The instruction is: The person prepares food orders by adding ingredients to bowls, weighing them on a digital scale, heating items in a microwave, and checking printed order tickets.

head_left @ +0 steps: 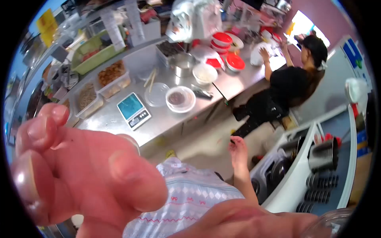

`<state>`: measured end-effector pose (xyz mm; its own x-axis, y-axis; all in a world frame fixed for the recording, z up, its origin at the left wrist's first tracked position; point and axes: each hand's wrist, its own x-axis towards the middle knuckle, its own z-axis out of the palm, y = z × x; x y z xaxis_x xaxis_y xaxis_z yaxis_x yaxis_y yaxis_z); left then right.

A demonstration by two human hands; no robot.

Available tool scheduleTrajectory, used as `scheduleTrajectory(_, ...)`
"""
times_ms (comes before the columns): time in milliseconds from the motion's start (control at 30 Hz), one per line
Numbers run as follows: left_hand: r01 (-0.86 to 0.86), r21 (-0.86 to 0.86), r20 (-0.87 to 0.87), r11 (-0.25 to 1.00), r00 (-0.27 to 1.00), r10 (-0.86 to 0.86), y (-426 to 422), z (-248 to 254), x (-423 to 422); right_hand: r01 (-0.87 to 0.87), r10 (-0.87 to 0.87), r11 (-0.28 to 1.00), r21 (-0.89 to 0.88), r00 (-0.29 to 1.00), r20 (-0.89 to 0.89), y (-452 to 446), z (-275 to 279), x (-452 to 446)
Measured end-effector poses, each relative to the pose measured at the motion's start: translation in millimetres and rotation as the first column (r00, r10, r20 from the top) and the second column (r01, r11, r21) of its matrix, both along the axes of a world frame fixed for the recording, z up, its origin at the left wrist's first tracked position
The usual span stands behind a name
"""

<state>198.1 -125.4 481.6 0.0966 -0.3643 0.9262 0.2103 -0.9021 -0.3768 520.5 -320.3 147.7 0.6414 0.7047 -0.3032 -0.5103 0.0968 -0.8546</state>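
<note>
Cramped kitchen, seen from near the person's shoulder. Person's L hand [83, 170] is raised v. close to the camera, filling lower L: fingers bent, thumb apart, hand open w/ nothing visible in it. R hand [238, 152] hangs low over the floor, away from the counter, fingers loosely curled; can't tell if it grips anything, tho there's a tiny dark spot by the fingertips. Btwn the arms: pale blue-grey patterned garment [178, 194] w/ red bows & zigzag lines.

Just beyond L hand, on the long shiny steel counter [232, 85], sits a white rectangular digital scale w/ blue platform [131, 106]; its display & button labels are too small to read. Beside it: clear round plastic lid [156, 97], pale wooden chopsticks [151, 78], white round tub w/ brown contents [180, 99]. Behind, clear plastic bin of brown chunks [113, 77] & clear plastic bin of beige shreds [87, 97].

Further R: shiny steel pot [182, 66], white containers w/ red lids [235, 62]. Writing on the hanging white paper slips [112, 29] & bright yellow sign [47, 27] is too blurred to read. Co-worker in black [291, 85] works at counter's far end, both hands up.
</note>
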Motion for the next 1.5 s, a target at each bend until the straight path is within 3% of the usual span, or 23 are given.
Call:
scheduleTrajectory(67, 0.1, 0.069, 0.029, 0.993, 0.994, -0.102, 17, 8, 10, -0.078, 0.079, 0.997, 0.027, 0.997, -0.002, 43, 13, -11)
scheduleTrajectory(100, -0.092, -0.16, 0.037, 0.983, 0.994, 0.099, 32, 11, 12, -0.124, 0.124, 0.992, -0.025, 0.992, 0.011, 66, 16, -15)
scheduleTrajectory(167, 0.016, -0.417, 0.168, 0.909, 0.984, 0.06, 79, 9, 45, -0.19, 0.19, 0.981, -0.026, 0.982, 0.007, 95, 13, -18)
scheduleTrajectory(267, -0.109, -0.622, 0.012, 0.775, 0.989, 0.149, 172, 14, 76, -0.215, 0.216, 0.976, -0.007, 0.976, 0.008, 126, 18, -13)
scheduleTrajectory(333, -0.267, -0.487, 0.016, 0.832, 0.949, 0.314, 254, 4, 107, -0.204, 0.204, 0.979, 0.023, 0.979, -0.002, 139, 19, -2)
scheduleTrajectory(433, -0.357, -0.528, -0.029, 0.771, 0.915, 0.403, 320, 13, 157, -0.138, 0.137, 0.989, 0.046, 0.99, 0.016, 145, 24, 19)
scheduleTrajectory(633, -0.127, -0.735, 0.083, 0.666, 0.958, 0.273, 433, 36, 245, 0.053, -0.055, 0.998, 0.02, 0.992, 0.11, 125, 12, 57)
scheduleTrajectory(700, -0.095, -0.73, 0.112, 0.677, 0.961, 0.255, 443, 43, 267, 0.166, -0.168, 0.985, -0.049, 0.985, -0.04, 118, 2, 77)
scheduleTrajectory(800, -0.124, -0.79, 0.179, 0.601, 0.89, 0.419, 449, 48, 286, 0.123, -0.125, 0.992, -0.03, 0.99, -0.072, 116, -4, 112)
scheduleTrajectory(867, -0.291, -0.83, 0.041, 0.476, 0.82, 0.572, 450, 57, 289, 0.065, -0.067, 0.997, -0.038, 0.996, -0.058, 128, -4, 141)
scheduleTrajectory(900, -0.309, -0.885, -0.011, 0.35, 0.763, 0.647, 460, 58, 293, 0.029, -0.031, 0.998, -0.048, 0.998, -0.057, 134, -4, 153)
scheduleTrajectory(933, -0.316, -0.886, -0.012, 0.338, 0.746, 0.666, 442, 60, 292, 0.003, -0.006, 0.999, -0.052, 0.998, -0.055, 141, 0, 169)
scheduleTrajectory(1000, -0.222, -0.871, 0.075, 0.439, 0.822, 0.565, 380, 61, 289, -0.155, 0.155, 0.988, -0.015, 0.988, -0.015, 164, 14, 199)
scheduleTrajectory(1067, -0.071, -0.695, 0.213, 0.715, 0.93, 0.3, 386, 28, 244, -0.223, 0.223, 0.975, 0.008, 0.975, 0.007, 186, 23, 225)
scheduleTrajectory(1100, -0.133, -0.627, 0.193, 0.768, 0.928, 0.318, 365, 26, 217, -0.281, 0.28, 0.96, 0.015, 0.959, 0.032, 200, 21, 239)
scheduleTrajectory(1133, 0.214, -0.652, 0.404, 0.728, 0.91, 0.095, 306, 25, 218, -0.341, 0.339, 0.94, 0.012, 0.939, 0.057, 210, 20, 251)
scheduleTrajectory(1200, 0.198, -0.584, 0.499, 0.787, 0.853, 0.156, 268, 18, 172, -0.417, 0.415, 0.908, 0.026, 0.908, 0.065, 236, 23, 263)
scheduleTrajectory(1267, 0.22, -0.577, 0.644, 0.786, 0.715, 0.272, 230, 22, 154, -0.505, 0.504, 0.863, 0.01, 0.861, 0.065, 260, 32, 266)
scheduleTrajectory(1333, 0.337, -0.555, 0.677, 0.761, 0.714, 0.178, 210, 28, 139, -0.554, 0.555, 0.832, -0.038, 0.83, 0.049, 284, 25, 271)
scheduleTrajectory(1433, 0.257, -0.567, 0.628, 0.783, 0.749, 0.209, 222, 19, 123, -0.633, 0.633, 0.774, 0.0, 0.773, 0.05, 308, 22, 263)
scheduleTrajectory(1500, 0.185, -0.571, 0.527, 0.8, 0.83, 0.184, 245, 18, 156, -0.655, 0.655, 0.756, -0.001, 0.756, 0.01, 320, 14, 255)
